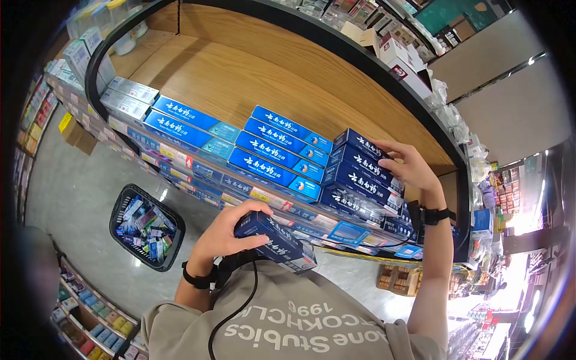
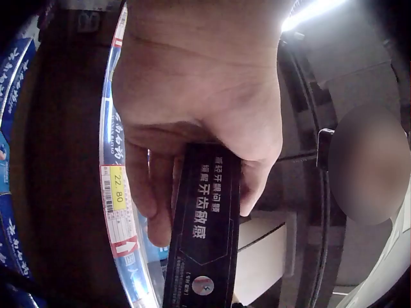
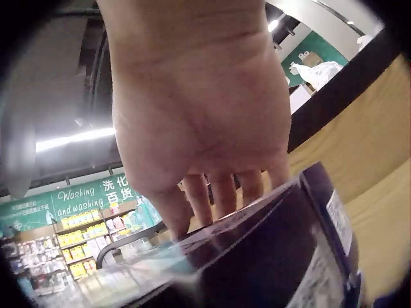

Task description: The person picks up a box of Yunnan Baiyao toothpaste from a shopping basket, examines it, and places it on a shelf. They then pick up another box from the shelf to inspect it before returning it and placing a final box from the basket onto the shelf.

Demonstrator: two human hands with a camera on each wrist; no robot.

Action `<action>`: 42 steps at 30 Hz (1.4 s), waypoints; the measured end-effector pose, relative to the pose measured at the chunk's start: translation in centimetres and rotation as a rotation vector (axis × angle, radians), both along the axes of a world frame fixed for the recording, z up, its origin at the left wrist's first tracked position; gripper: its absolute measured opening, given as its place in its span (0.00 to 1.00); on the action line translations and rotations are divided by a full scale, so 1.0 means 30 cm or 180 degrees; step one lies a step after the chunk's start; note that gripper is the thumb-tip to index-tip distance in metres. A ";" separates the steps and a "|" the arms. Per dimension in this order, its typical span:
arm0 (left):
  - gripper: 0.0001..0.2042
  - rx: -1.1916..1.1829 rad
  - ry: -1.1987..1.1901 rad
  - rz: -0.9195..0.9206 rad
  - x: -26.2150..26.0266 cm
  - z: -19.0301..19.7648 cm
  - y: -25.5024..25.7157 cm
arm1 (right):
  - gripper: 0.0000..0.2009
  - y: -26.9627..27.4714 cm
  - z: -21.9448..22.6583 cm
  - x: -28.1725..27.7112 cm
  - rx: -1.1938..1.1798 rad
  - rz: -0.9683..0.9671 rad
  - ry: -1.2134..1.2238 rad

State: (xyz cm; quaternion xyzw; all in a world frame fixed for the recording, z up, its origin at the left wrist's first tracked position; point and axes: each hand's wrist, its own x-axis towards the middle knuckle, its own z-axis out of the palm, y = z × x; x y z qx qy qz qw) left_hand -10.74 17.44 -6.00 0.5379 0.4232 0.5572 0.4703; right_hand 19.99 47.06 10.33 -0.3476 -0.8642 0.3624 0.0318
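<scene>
In the head view, my left hand (image 1: 231,231) grips a dark blue toothpaste box (image 1: 277,243) in front of the shirt, thumb along its near side. The left wrist view shows that box (image 2: 204,237) end-on below the palm. My right hand (image 1: 414,168) is up at the shelf, its fingers and thumb resting on the right end of the upper dark blue toothpaste boxes (image 1: 362,168) in a stacked row. In the right wrist view, the fingers (image 3: 225,192) extend fairly straight past the edge of a dark box (image 3: 257,256), partly hidden behind it.
Brighter blue toothpaste boxes (image 1: 264,162) fill the shelf left of the dark row, with price labels along its front. A black rail (image 1: 324,33) curves round the wooden shelf (image 1: 222,66). On the floor, a dark basket (image 1: 180,234) holds many small packages.
</scene>
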 end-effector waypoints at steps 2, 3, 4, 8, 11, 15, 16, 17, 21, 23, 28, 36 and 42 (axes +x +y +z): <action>0.24 0.0009 0.0054 0.0022 -0.005 -0.001 -0.003 | 0.23 0.008 0.004 -0.010 0.0073 0.0013 -0.0056; 0.24 0.0030 0.0138 0.0036 -0.011 0.005 -0.006 | 0.23 0.008 0.004 -0.015 0.0114 -0.0005 -0.0046; 0.24 0.0062 0.0221 0.0045 -0.015 0.012 -0.007 | 0.22 0.010 0.008 -0.017 0.0168 -0.0028 -0.0037; 0.24 -0.0111 0.0113 0.0028 -0.020 0.013 -0.012 | 0.22 0.082 -0.023 0.003 0.0858 0.0239 0.0111; 0.23 -0.0078 0.0094 0.0057 -0.017 0.008 -0.010 | 0.23 0.077 -0.005 -0.025 0.1017 0.0269 -0.0316; 0.24 -0.0049 0.0124 0.0070 -0.020 0.001 -0.008 | 0.24 0.116 -0.086 -0.015 0.1042 0.0614 -0.0352; 0.24 -0.0034 0.0159 0.0095 -0.022 -0.002 -0.009 | 0.24 0.102 -0.076 -0.030 0.0814 0.0474 -0.0494; 0.24 -0.0030 0.0175 0.0114 -0.028 -0.005 -0.014 | 0.24 0.097 -0.074 -0.039 0.0590 0.0334 -0.0649; 0.24 0.0033 0.0110 0.0141 -0.020 -0.019 0.000 | 0.25 0.130 -0.119 -0.009 0.0285 0.0307 -0.0299; 0.23 -0.0041 0.0037 0.0132 -0.020 -0.019 -0.003 | 0.24 0.140 -0.117 -0.008 0.0141 0.0370 -0.0381; 0.23 -0.0128 0.0041 0.0062 -0.016 -0.016 -0.001 | 0.23 0.150 -0.103 -0.019 -0.0405 0.0048 -0.0526; 0.23 -0.0066 0.0177 0.0016 -0.028 -0.041 0.015 | 0.20 0.140 -0.085 -0.051 -0.0299 -0.0073 -0.0818; 0.23 -0.0052 0.0036 0.0002 -0.021 -0.065 0.030 | 0.19 0.130 -0.095 -0.065 -0.0359 -0.0158 -0.0761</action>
